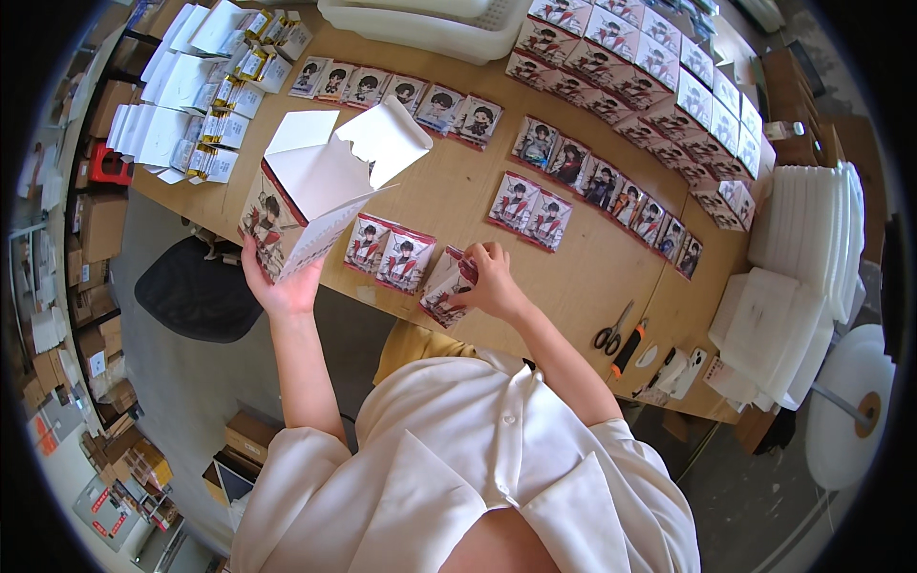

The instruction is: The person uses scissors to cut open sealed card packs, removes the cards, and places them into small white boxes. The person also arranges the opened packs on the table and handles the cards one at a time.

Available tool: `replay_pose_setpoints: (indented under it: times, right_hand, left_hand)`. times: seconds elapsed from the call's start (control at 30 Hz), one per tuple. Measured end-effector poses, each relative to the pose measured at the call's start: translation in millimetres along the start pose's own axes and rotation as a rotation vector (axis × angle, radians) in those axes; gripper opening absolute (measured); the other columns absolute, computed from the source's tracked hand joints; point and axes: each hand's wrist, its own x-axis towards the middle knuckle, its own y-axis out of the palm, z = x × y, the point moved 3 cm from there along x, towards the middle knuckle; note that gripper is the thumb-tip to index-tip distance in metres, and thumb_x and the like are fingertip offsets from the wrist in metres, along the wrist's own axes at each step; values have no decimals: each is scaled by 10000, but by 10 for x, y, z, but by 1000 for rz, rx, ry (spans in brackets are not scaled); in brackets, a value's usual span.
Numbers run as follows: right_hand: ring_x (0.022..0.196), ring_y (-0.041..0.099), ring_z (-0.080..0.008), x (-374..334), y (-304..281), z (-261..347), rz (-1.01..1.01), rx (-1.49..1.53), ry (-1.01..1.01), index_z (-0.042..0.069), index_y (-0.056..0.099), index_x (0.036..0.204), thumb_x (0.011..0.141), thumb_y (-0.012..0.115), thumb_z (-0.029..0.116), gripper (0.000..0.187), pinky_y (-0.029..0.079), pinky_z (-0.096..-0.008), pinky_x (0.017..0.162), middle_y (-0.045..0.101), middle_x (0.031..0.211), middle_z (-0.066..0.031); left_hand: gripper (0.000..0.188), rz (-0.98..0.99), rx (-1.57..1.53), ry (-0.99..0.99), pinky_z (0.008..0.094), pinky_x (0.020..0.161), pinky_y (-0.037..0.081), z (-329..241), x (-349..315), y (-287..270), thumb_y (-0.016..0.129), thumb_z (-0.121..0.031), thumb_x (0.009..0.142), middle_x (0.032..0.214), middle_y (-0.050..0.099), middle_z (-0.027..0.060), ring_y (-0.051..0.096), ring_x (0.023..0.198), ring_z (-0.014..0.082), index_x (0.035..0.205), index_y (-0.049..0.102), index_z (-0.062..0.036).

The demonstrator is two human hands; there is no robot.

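Observation:
My left hand [289,286] grips a small printed cardboard box [309,179] from below, tilted above the table's near edge. Its white top flaps stand open; the bottom of its inside is hidden. At the table's front edge, my right hand [495,285] is closed on a flat printed packet [442,298] with red ends, thumb and fingers at its right side. Whether it holds one packet or more I cannot tell. Just left of it lie two similar packets [404,261], and another pair [531,212] lies farther right.
Rows of packets [441,105] lie along the wooden table [382,50]. Stacked printed boxes [621,57] stand at the far right, open white boxes [188,86] at the far left. Scissors [611,330] and an orange-black cutter [629,350] lie right. White foam sheets [798,229] stand beyond.

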Motion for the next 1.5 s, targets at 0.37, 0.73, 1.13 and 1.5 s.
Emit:
replay_pose_setpoints:
  times: [0.37,0.73,1.13,1.5]
  right_hand:
    - [832,643,-213,-161,-82,-114,224,449,177,5,455,1186,643,852,100,679,536,-365,722,669,944,-161]
    - [999,632,-299,-102,-319,-831,305,93,198,7,556,1209,581,858,200,723,508,-368,834,645,1096,-203]
    - [1244,442,-289,-700,-532,-381,-152,684,-181,103,225,1482,625,871,195,1078,381,-388,1035,473,1306,-148]
    - [1324,365,-181,-2412,-1490,-653,-438,1117,-139,65,248,1452,645,838,26,1000,288,-365,1114,388,1427,-50]
  left_hand:
    - [683,-38,4,15,572,1067,276,22,-65,28,498,-506,880,1455,383,91,349,1344,314,1443,337,-153]
    - [703,-24,-28,-69,582,1071,269,241,-110,128,508,-506,872,1465,378,95,344,1352,312,1448,332,-145]
    - [738,214,69,-185,545,1092,306,1260,-517,39,594,-422,811,1435,424,73,407,1318,311,1437,353,-113]
    - [991,969,467,-504,470,1063,380,2784,-1605,1432,775,-149,686,1442,324,106,383,1318,292,1473,176,-92]
